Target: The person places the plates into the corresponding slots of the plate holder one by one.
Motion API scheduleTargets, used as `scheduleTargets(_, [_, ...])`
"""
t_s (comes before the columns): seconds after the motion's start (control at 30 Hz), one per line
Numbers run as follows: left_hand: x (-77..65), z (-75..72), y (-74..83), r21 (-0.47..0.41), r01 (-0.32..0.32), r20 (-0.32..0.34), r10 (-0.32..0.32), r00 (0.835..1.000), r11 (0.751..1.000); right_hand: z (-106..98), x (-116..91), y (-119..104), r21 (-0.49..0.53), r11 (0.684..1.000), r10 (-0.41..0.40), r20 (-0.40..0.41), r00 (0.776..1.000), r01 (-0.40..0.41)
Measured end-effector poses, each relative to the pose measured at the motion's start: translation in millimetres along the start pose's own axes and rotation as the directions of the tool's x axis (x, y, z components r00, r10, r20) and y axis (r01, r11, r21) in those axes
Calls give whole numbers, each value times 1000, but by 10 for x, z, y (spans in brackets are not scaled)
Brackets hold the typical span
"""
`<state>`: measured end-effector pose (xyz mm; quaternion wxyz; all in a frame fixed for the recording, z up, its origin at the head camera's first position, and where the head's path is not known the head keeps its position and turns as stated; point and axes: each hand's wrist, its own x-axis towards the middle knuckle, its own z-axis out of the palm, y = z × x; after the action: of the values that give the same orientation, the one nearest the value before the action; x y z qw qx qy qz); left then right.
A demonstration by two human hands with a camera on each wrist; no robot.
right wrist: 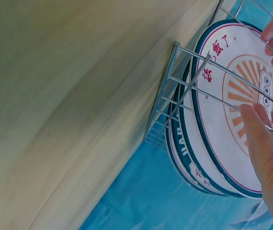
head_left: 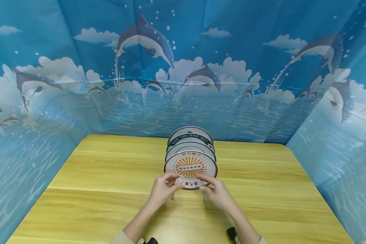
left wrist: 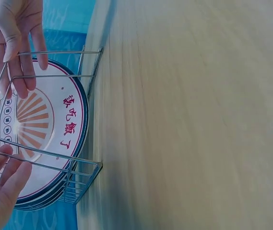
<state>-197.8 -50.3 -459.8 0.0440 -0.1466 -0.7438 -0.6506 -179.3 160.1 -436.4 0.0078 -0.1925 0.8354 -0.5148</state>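
Observation:
Several round plates (head_left: 170, 166) stand on edge, one behind another, in a wire dish rack (right wrist: 159, 103) on the table. Facing me, the front plate (left wrist: 53, 127) is white with a dark rim, an orange sunburst and red characters. My left hand (head_left: 163, 190) grips the left side of the rack's front wire frame between fingers and thumb. On the right side of that frame, my right hand (head_left: 217, 194) holds the wire the same way. Both hands are in front of the plate, hiding part of its lower half.
The rack stands on a yellow wood-grain table (head_left: 109, 169), near its back edge. A blue curtain (head_left: 195, 112) printed with dolphins and waves hangs behind and along both sides of the table.

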Motion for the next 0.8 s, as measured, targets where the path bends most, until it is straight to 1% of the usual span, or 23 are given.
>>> scheduleTargets(0.13, [30,17,-2,17,-16,18,15,1000,1000,-44,37,37,-5,1000,12,6,1000,-12])
scheduleTargets(0.27, [54,29,-8,21,-27,18,27,999,999,-76,66,64,-9,1000,9,20,1000,-9])
scheduleTargets(0.4, [65,34,-28,18,-34,11,34,999,999,-91,79,81,-12,1000,-1,35,999,1])
scheduleTargets(0.6, [73,24,-35,15,-41,38,40,998,999,-110,74,72,-24,999,-40,50,998,41])
scheduleTargets(0.67, [74,-3,-25,64,-90,47,87,995,994,-143,70,68,-32,996,-87,41,995,89])
scheduleTargets(0.7, [76,-30,-11,101,-129,48,125,991,986,-177,74,62,-30,991,-129,25,991,130])
scheduleTargets(0.73, [80,-70,7,151,-178,46,173,984,972,-227,81,52,-40,982,-184,-4,983,183])
scheduleTargets(0.77, [92,-124,30,207,-234,45,230,972,950,-294,94,37,-60,971,-234,-47,971,231])
scheduleTargets(0.8, [114,-193,59,267,-299,40,300,953,916,-379,116,23,-94,955,-289,-100,952,280])
